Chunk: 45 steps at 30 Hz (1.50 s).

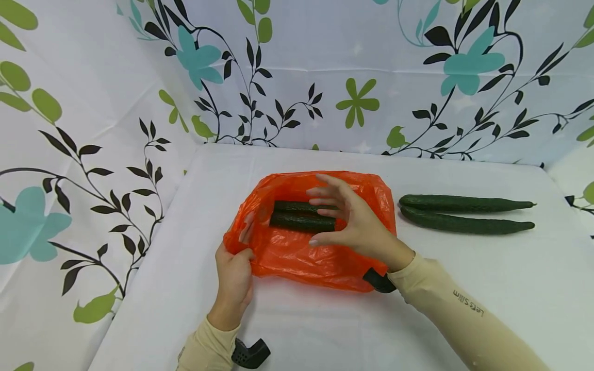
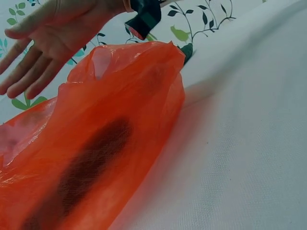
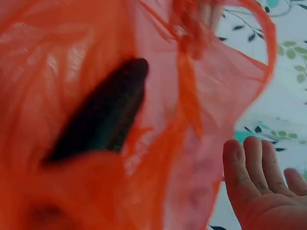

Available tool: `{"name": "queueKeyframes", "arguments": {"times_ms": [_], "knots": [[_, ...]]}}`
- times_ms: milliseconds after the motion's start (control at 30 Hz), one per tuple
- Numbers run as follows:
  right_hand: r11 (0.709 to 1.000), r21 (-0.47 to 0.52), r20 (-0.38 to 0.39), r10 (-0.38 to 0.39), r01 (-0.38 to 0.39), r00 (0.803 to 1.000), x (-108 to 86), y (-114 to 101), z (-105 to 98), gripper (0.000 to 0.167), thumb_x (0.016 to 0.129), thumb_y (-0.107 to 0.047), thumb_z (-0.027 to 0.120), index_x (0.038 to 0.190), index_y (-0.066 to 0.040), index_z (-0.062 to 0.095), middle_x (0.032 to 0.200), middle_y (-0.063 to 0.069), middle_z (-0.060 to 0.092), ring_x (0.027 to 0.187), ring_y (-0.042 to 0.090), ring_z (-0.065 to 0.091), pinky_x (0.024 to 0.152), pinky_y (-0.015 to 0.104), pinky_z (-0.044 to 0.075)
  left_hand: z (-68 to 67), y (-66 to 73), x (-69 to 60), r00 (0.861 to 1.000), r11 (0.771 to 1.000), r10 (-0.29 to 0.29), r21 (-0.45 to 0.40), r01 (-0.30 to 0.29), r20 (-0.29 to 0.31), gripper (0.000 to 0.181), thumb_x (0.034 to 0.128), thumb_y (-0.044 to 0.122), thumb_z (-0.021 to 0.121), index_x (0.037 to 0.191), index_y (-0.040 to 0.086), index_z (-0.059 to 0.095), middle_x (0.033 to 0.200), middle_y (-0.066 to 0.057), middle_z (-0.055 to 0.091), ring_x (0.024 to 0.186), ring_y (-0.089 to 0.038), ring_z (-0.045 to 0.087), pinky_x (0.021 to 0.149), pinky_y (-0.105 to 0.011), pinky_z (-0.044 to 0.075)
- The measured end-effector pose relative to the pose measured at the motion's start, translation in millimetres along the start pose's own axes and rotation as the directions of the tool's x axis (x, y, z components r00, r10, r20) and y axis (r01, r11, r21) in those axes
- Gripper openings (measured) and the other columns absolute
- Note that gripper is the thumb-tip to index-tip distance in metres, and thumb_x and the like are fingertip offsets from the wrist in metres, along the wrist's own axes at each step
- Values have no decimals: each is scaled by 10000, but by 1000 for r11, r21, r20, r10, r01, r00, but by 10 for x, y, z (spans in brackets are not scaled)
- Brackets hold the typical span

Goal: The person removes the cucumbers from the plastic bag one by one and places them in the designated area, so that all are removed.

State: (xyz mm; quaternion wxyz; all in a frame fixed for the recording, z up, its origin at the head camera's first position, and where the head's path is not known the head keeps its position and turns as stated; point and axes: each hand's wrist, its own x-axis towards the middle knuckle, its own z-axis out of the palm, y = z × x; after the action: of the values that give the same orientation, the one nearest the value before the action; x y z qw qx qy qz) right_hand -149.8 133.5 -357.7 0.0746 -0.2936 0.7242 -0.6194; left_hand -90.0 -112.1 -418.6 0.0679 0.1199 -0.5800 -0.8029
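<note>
An orange plastic bag [image 1: 306, 263] lies on the table with its mouth held wide. Inside it, two dark green cucumbers [image 1: 303, 222] lie side by side, their right ends hidden. My left hand [image 1: 234, 275] grips the bag's left edge between thumb and fingers; those fingers show faintly through the film. Over the bag's right part hovers my right hand [image 1: 355, 221], fingers spread and nothing in them. The right wrist view also has this hand [image 3: 268, 196] beside the bag [image 3: 192, 120], where a cucumber [image 3: 103, 115] shows within.
Two more cucumbers [image 1: 466, 203] lie on the white table [image 1: 464, 263] to the right of the bag. Behind and to the left hangs a white cloth [image 1: 297, 56] with flowers and leaves. Black wrist devices [image 1: 250, 354] sit at both sleeves.
</note>
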Motion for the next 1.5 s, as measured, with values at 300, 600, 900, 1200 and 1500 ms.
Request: {"name": "queueKeyframes", "arguments": {"times_ms": [300, 600, 900, 1200, 1500], "knots": [[997, -51, 61, 68, -65, 996, 35, 261, 156, 903, 765, -83, 878, 1536, -143, 412, 1465, 13, 521, 1330, 277, 504, 1106, 487, 408, -11, -9, 3, 1000, 1000, -6, -26, 6, 13, 696, 845, -191, 320, 1518, -14, 316, 1491, -26, 488, 1377, -171, 455, 1129, -331, 382], [917, -382, 81, 156, -114, 984, 70, 453, 232, 912, 790, -262, 879, 1561, -165, 402, 1543, -42, 436, 1401, 157, 400, 1134, 430, 377, -14, -22, 12, 1000, 1000, -2, -30, 3, 21, 722, 833, -193, 322, 1530, -5, 313, 1496, -19, 505, 1387, -163, 455, 1151, -343, 350], [828, -543, 46, 195, -139, 980, 80, 588, 245, 803, 830, -355, 836, 1520, -166, 473, 1478, -9, 488, 1364, 222, 423, 1120, 465, 387, 21, -22, 27, 999, 997, -46, -61, 44, -20, 773, 782, -195, 337, 1533, -44, 239, 1518, -71, 446, 1387, -199, 444, 1166, -361, 329], [718, -678, -10, 203, -156, 979, 109, 697, 281, 659, 851, -280, 817, 1439, -115, 568, 1386, 62, 570, 1278, 269, 490, 1092, 448, 419, 29, -35, 20, 1000, 1000, -7, -23, 8, 30, 754, 812, -197, 328, 1539, 3, 320, 1513, -34, 486, 1383, -185, 462, 1129, -310, 374], [629, -768, -9, 180, -122, 984, 158, 751, 336, 551, 854, -204, 816, 1367, -101, 640, 1291, 82, 598, 1160, 279, 518, 1063, 455, 431, 26, -47, 12, 999, 1000, 4, -17, -3, 44, 744, 826, -197, 318, 1538, 16, 327, 1511, -12, 495, 1390, -171, 455, 1133, -303, 365]]}}
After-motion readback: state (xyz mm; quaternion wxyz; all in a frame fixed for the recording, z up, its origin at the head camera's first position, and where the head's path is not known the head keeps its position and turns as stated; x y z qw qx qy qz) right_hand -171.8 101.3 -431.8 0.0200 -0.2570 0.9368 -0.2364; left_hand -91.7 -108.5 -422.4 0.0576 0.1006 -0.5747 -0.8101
